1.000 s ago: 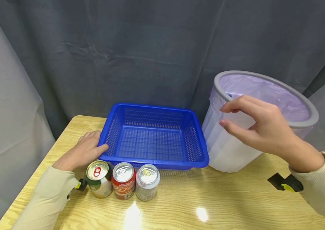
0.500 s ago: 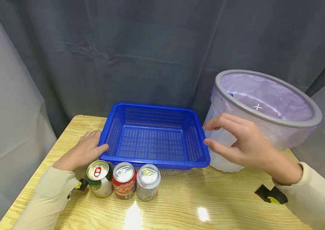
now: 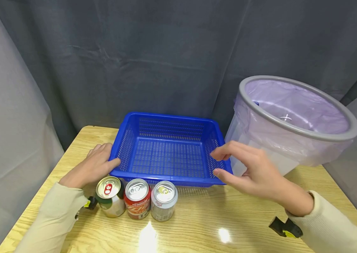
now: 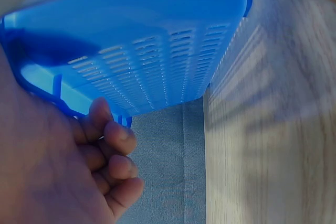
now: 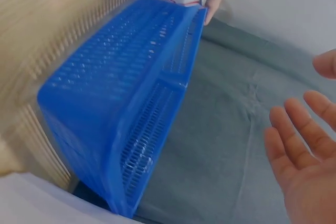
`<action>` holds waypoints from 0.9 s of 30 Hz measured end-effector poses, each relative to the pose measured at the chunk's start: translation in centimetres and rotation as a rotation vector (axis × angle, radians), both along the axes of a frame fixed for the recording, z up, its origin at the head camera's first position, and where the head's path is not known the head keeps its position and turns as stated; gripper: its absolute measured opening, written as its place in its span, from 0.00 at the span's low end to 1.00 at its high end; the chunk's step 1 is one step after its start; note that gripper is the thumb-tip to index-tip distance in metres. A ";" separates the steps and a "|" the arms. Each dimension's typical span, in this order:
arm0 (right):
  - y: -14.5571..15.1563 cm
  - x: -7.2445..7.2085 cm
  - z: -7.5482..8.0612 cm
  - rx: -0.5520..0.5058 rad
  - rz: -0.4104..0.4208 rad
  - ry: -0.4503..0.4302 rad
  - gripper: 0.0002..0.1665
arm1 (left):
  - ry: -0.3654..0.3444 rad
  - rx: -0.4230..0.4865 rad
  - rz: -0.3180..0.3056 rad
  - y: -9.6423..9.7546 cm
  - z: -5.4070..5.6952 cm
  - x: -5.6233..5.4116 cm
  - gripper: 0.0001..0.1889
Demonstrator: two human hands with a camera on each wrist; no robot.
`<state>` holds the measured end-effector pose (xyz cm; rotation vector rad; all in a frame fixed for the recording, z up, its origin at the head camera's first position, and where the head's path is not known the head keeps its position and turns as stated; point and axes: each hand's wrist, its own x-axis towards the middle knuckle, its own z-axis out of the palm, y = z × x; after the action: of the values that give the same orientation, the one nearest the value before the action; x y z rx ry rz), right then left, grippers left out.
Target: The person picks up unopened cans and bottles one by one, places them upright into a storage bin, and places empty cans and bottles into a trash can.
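Observation:
A blue plastic basket (image 3: 169, 180) with slotted walls stands on the wooden table, nothing inside it. At its left side my left hand (image 3: 92, 165) holds the rim, thumb over the edge and fingers on the outer side; the left wrist view shows those fingers (image 4: 119, 167) curled at the rim. My right hand (image 3: 251, 172) hovers over the basket's right rim, holding nothing, thumb and fingers spread apart. Three drink cans stand in a row along the basket's front: a green-and-gold can (image 3: 110, 196), a red can (image 3: 137, 199) and a silver-white can (image 3: 164, 201).
A pale trash bin (image 3: 295, 127) with a grey rim and a purple liner rises behind my right hand. Something clear (image 3: 286, 118) lies inside it. A dark curtain (image 3: 162, 56) hangs behind the table (image 3: 203, 225).
My right hand has moved left and down, from in front of the bin to over the basket's right rim. The left hand, basket and cans keep their places.

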<state>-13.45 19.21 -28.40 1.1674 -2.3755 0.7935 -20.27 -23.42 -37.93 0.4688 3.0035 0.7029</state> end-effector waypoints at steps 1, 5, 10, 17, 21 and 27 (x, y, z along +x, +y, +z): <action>0.0 0.1 -0.3 -0.001 -0.001 -0.002 0.21 | 0.002 -0.001 0.000 0.0 0.0 0.0 0.19; -0.3 0.3 -1.3 -0.017 0.014 -0.019 0.21 | 0.000 -0.003 -0.001 0.0 -0.1 -0.1 0.18; -0.8 0.7 -2.4 -0.033 0.041 -0.030 0.23 | 0.003 0.005 -0.003 -0.1 -0.1 0.0 0.21; -1.5 1.0 -3.6 -0.048 0.041 -0.121 0.26 | 0.016 0.015 -0.010 -0.1 -0.3 0.0 0.22; -1.9 1.2 -4.4 -0.065 0.053 -0.158 0.27 | 0.012 0.011 -0.005 -0.1 -0.3 0.0 0.20; -2.5 1.4 -5.7 -0.096 0.102 -0.158 0.26 | 0.012 0.003 -0.002 -0.1 -0.2 0.0 0.17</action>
<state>-12.00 16.68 -34.11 1.2359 -2.3875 1.0578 -20.31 -23.51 -38.09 0.4778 3.0133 0.7073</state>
